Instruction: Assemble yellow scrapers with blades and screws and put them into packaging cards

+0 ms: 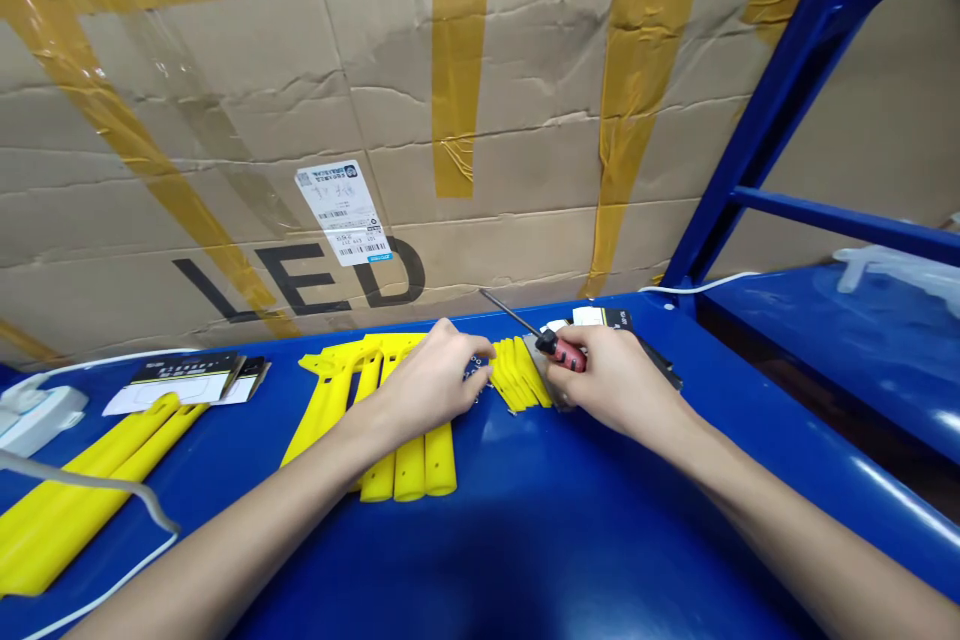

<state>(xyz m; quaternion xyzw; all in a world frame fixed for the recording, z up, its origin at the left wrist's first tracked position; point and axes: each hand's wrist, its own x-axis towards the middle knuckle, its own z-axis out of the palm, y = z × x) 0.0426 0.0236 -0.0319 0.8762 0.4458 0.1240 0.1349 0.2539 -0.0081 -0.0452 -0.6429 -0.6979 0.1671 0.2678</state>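
My right hand (611,370) is closed around the red and black handle of a screwdriver (566,352), whose long thin shaft points up and to the left. My left hand (439,375) hovers over small screws (475,362), its thumb and index finger apart and the other fingers curled. Between the two hands lies a row of small flat yellow pieces (517,372). Beneath and beside my left forearm, several yellow tube-like handles (409,470) rest side by side, partly hidden by the arm.
A large taped carton (525,150) marked LED stands behind the blue surface (525,540). At left are more yellow handles (97,480), packaging cards (176,380), a white plug (45,410) and a cable (142,495). Dark packages (652,355) and a blue frame post (772,110) are at right.
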